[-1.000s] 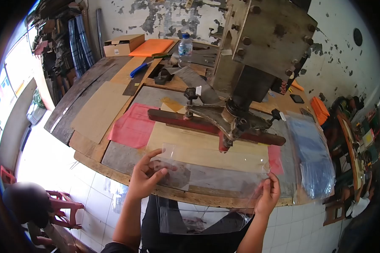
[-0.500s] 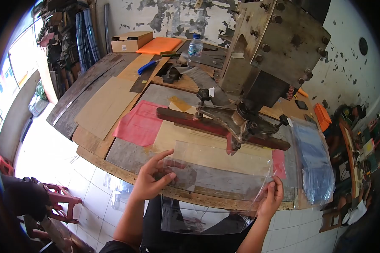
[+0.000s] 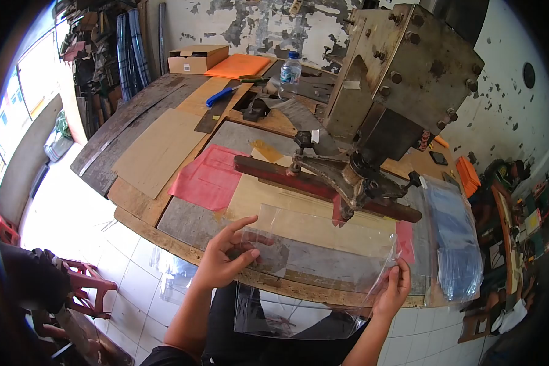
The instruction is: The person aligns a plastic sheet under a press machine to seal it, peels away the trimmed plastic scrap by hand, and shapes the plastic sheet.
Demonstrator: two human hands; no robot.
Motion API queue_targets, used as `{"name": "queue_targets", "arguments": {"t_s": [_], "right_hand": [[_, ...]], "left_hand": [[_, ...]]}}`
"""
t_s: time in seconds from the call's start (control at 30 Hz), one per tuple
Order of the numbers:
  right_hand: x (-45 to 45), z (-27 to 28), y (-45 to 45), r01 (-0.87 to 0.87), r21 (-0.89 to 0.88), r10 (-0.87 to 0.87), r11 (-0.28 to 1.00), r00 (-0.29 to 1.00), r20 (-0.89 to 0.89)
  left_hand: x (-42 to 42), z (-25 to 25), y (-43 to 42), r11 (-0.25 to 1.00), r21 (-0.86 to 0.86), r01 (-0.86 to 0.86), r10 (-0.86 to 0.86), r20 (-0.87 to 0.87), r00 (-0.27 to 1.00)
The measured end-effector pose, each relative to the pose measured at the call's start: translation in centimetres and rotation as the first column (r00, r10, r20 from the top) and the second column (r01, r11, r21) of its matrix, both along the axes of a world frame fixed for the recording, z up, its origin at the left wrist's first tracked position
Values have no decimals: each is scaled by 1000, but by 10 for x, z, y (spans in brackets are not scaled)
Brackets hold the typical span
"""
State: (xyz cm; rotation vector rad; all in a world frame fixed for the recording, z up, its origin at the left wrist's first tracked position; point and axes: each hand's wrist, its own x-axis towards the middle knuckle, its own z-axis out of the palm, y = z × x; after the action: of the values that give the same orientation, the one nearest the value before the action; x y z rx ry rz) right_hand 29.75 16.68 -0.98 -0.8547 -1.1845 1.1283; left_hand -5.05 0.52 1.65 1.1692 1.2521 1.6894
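Note:
A clear plastic sheet (image 3: 329, 259) spans between my two hands over the table's front edge, its lower part hanging above my lap. My left hand (image 3: 229, 253) is at its left side, index finger stretched out and thumb apart, some fingers seen through the plastic. The sheet's right edge is pinched between thumb and fingers of my right hand (image 3: 393, 287). Beyond the sheet, the press's red bar (image 3: 317, 189) stands over a yellowish sheet (image 3: 256, 195), with pink material (image 3: 208, 177) at its left.
A stack of clear bluish plastic (image 3: 454, 238) lies at the table's right. Brown board (image 3: 158, 149), a blue-handled cutter (image 3: 221, 96), a bottle (image 3: 291, 72), an orange packet (image 3: 238, 66) and a cardboard box (image 3: 198, 59) are at the left and back. A red stool (image 3: 91, 283) stands lower left.
The view has shifted, so the press and table sit further right in the picture. Both hands keep about the same places at the plastic sheet.

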Motion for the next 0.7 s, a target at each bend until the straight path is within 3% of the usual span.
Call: {"name": "queue_targets", "arguments": {"t_s": [0.3,0.7], "right_hand": [[-6,0,2,57,46,-56,997,998,-6],[-5,-1,2,63,45,-62,997,998,-19]], "left_hand": [[2,4,1,1000,-14,-5,6,54,999],[3,4,1,998,-44,-45,44,-23,999]]}}
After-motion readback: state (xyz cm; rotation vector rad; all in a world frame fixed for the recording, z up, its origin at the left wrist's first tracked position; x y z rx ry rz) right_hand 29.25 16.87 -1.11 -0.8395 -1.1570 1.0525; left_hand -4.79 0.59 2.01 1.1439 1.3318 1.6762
